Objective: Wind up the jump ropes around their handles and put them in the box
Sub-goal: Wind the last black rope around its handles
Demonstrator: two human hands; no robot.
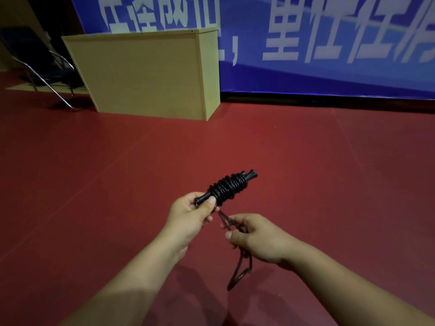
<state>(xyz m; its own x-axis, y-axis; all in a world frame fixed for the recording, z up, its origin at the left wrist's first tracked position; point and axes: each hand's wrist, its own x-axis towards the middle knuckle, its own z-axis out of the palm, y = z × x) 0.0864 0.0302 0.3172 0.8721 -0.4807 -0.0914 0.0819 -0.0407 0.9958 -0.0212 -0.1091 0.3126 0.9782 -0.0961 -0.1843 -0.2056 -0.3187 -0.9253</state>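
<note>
hands gripping, jump rope pointing up-right

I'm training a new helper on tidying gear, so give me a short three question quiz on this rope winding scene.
1. True or false: the black jump rope wound round its handles lies on the red floor.
2. Which hand pinches the loose rope tail?
3. Multiple choice: the tall light wooden box stands A) left of the blue banner with white characters, B) behind the person.

Key: 1 false, the left hand holds it; 2 the right hand; 3 A.
</note>
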